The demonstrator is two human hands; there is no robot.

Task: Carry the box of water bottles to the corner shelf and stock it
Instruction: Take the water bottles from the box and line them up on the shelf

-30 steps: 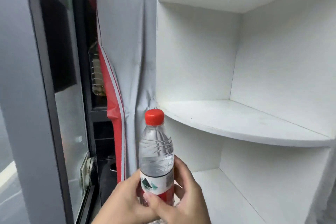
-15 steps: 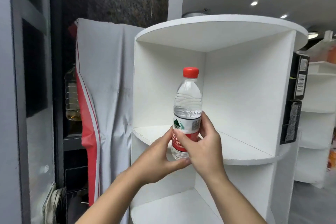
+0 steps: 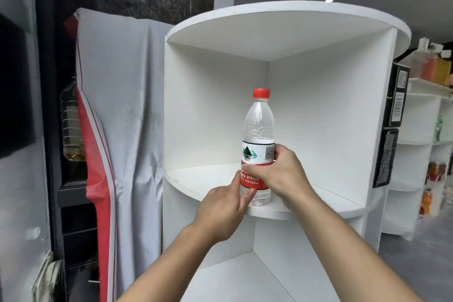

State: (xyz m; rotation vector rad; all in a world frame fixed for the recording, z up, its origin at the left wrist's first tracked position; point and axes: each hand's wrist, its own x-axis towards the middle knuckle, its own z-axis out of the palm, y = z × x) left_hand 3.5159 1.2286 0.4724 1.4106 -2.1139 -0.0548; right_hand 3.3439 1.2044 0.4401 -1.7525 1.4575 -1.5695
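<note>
Right hand [image 3: 282, 174]: fingers wrapped around the labelled middle of the single water bottle [image 3: 258, 144], thumb across the front of the red-and-white label. Left hand [image 3: 221, 209]: fingertips [image 3: 246, 197] pressed against the bottle's lower left side, just below the label; the grip is partial, more a steadying touch than a full clasp. One bottle, held upright, clear, filled to about the shoulder, closed with one red cap [image 3: 261, 93]. Its base is at the front edge of the upper shelf board [image 3: 196, 178]; whether it rests fully on the board or hangs just above cannot be told.

Corner shelf [image 3: 215, 105]: one white unit with a rounded top and two open compartments in view. The upper compartment holds only this bottle; the lower compartment [image 3: 245, 274] shows bare white board.

Surroundings: one grey cloth with red trim [image 3: 117, 117] hangs just left of the unit. Behind its edge stands one large clear jug [image 3: 71, 127] with amber liquid low in it. Two dark boxes with barcodes [image 3: 394, 103] are fixed one above the other against the unit's right side. Further white shelves [image 3: 416, 154] at far right carry blurred goods.
</note>
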